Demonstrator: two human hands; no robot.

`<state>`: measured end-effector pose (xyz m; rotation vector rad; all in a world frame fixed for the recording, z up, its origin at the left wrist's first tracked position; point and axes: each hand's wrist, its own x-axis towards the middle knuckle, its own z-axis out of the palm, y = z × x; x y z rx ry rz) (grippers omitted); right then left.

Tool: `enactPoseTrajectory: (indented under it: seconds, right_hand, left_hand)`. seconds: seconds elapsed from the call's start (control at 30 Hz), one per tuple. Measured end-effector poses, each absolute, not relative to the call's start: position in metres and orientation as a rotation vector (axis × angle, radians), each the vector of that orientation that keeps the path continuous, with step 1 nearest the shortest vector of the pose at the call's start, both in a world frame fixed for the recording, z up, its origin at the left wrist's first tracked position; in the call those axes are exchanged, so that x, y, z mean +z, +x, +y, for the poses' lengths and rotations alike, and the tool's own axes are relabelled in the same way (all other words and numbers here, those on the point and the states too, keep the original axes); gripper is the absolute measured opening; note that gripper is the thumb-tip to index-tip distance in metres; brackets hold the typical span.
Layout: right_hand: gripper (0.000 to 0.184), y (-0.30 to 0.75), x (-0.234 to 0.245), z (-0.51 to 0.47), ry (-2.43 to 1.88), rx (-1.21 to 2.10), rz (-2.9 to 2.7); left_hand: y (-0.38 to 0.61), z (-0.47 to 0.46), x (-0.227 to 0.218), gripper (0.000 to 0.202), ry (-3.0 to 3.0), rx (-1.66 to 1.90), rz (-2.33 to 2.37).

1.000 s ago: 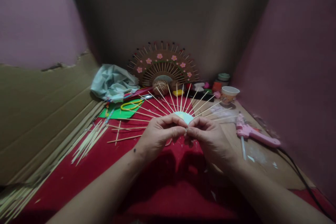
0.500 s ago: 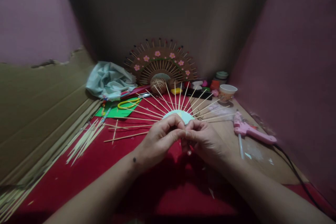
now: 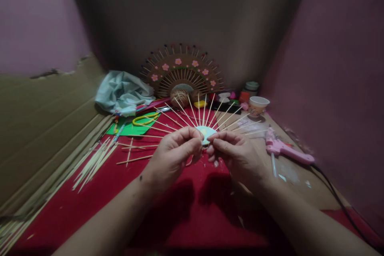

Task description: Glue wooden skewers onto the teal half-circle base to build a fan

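Observation:
My left hand point(image 3: 180, 152) is closed, thumb pressed to the curled index finger; what lies in the pinch, if anything, is too small to make out. My right hand point(image 3: 231, 146) pinches too, thumb against index finger, with its lower fingers curled, and I cannot see what it holds. Between and just beyond the hands lies a pale blue half-round card point(image 3: 207, 133) with thin wooden sticks point(image 3: 192, 111) fanning out from it over the red cloth point(image 3: 192, 204). The left hand covers the inner ends of some of the left sticks.
Loose sticks point(image 3: 94, 162) lie at left near yellow-handled scissors point(image 3: 145, 120) on green paper point(image 3: 129, 131). A pink glue gun point(image 3: 288, 150) with a cord rests on the board at right. Behind stand a paper cup point(image 3: 258, 106), twine ball point(image 3: 180, 98) and flowered fan point(image 3: 181, 66).
My hands have drawn apart from touching fingertips, the left going left and the right going right. More of the pale blue card shows between them.

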<state>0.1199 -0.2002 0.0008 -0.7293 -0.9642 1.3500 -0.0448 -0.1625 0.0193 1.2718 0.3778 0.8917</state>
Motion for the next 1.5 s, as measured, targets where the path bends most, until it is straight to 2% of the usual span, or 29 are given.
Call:
enactPoseTrajectory:
  seconds: [0.43, 0.63, 0.87, 1.07, 1.33, 1.5]
  right_hand:
    - [0.017, 0.113, 0.003, -0.207, -0.879, 1.384, -0.948]
    - [0.015, 0.111, 0.003, -0.21, -0.877, 1.414, -0.932]
    - [0.015, 0.11, 0.001, -0.211, -0.851, 1.285, -1.038]
    - [0.015, 0.108, 0.001, -0.213, -1.017, 0.978, -1.165]
    - [0.014, 0.112, -0.002, -0.206, -0.889, 1.19, -0.976]
    - [0.015, 0.111, 0.003, -0.208, -0.971, 1.23, -1.003]
  left_hand:
    - [-0.033, -0.166, 0.017, 0.009, 1.69, 0.988, 0.655]
    - [-0.033, -0.16, 0.01, 0.007, 1.467, 0.893, 0.514]
    - [-0.035, -0.155, 0.011, 0.009, 1.188, 0.719, 0.488]
    - [-0.037, -0.152, 0.01, 0.013, 1.238, 0.723, 0.608]
    - [-0.035, -0.149, 0.007, 0.012, 1.179, 0.772, 0.587]
    - [-0.038, -0.149, 0.011, 0.011, 1.245, 0.819, 0.613]
